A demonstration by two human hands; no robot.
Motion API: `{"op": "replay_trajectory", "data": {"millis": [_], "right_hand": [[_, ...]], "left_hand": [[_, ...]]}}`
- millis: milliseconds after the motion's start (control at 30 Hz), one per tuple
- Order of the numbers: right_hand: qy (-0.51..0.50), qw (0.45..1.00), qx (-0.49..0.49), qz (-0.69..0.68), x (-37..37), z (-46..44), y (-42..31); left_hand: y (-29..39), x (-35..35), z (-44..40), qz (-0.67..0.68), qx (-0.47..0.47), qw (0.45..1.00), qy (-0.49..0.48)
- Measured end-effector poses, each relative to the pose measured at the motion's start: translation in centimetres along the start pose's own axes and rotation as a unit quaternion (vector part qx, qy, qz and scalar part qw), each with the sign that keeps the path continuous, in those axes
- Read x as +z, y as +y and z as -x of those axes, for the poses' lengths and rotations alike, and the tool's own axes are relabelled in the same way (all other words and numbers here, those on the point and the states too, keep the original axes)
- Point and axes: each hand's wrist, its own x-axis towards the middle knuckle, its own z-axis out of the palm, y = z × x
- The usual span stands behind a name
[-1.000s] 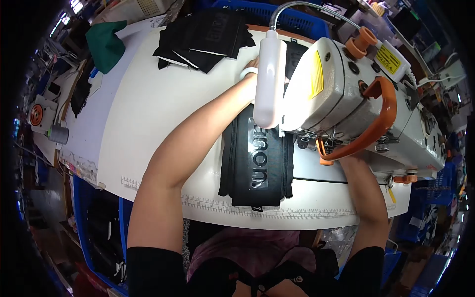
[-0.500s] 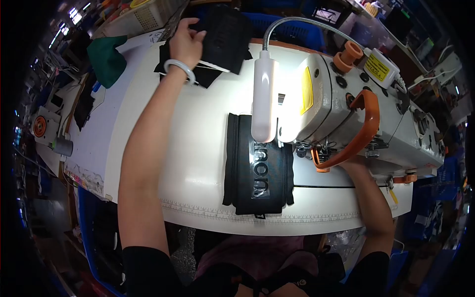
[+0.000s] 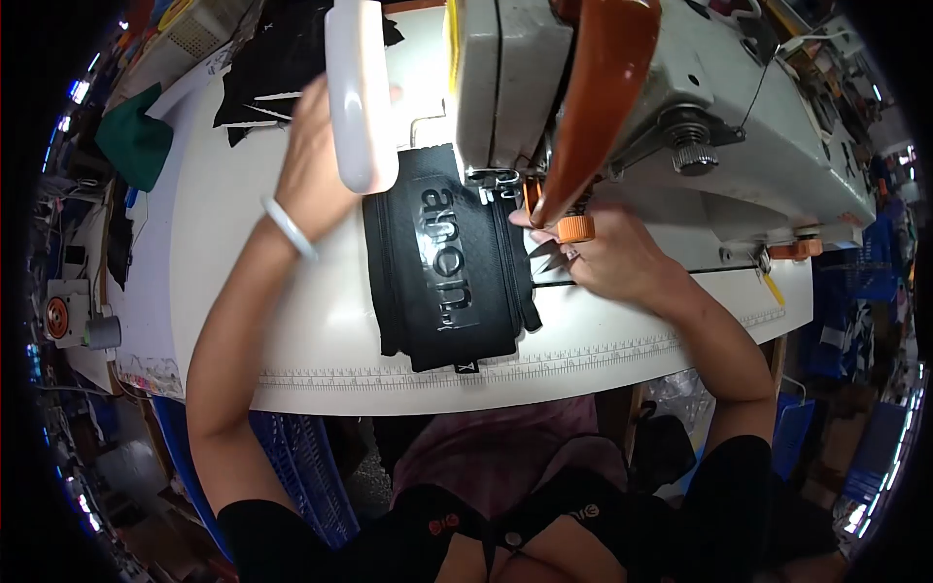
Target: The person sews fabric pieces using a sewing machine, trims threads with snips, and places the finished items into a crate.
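A black fabric piece (image 3: 447,282) with clear-backed raised lettering lies flat under the sewing machine's needle area, its long sides running toward me. My right hand (image 3: 622,255) is at its right edge beside the presser foot, fingers bent around what look like thread snips (image 3: 550,257), whose grey pointed blades show. My left hand (image 3: 316,155) is above the piece's far left corner. It is smeared by motion and partly covered by the white lamp (image 3: 360,107), so whether it holds anything is hidden. A pale bangle (image 3: 290,228) circles that wrist.
The sewing machine (image 3: 680,68) with its orange guard (image 3: 607,87) fills the upper right. Black fabric pieces (image 3: 277,68) are piled at the far left, near a green cloth (image 3: 136,141). A ruler strip (image 3: 321,377) runs along the table's front edge.
My left hand has left the black piece at the back pile and come nearer the machine. My right hand has emerged from beneath the machine arm, blades showing. The view has shifted closer.
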Motion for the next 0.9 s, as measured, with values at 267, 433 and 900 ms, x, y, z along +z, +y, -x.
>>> {"op": "replay_trajectory", "data": {"millis": [267,433,900], "right_hand": [[0.07,0.976,-0.208,-0.009,0.3,0.4,-2.4],[0.057,0.965,-0.256,-0.02,0.5,1.6,-3.3],[0.066,0.965,-0.255,0.017,0.5,2.1,-3.7]], "left_hand": [[12.3,-0.3,7.4,0.108,0.101,0.975,-0.167],[11.6,0.6,8.2,0.175,0.068,0.968,-0.169],[12.0,0.2,7.3,0.121,0.079,0.973,-0.178]]}}
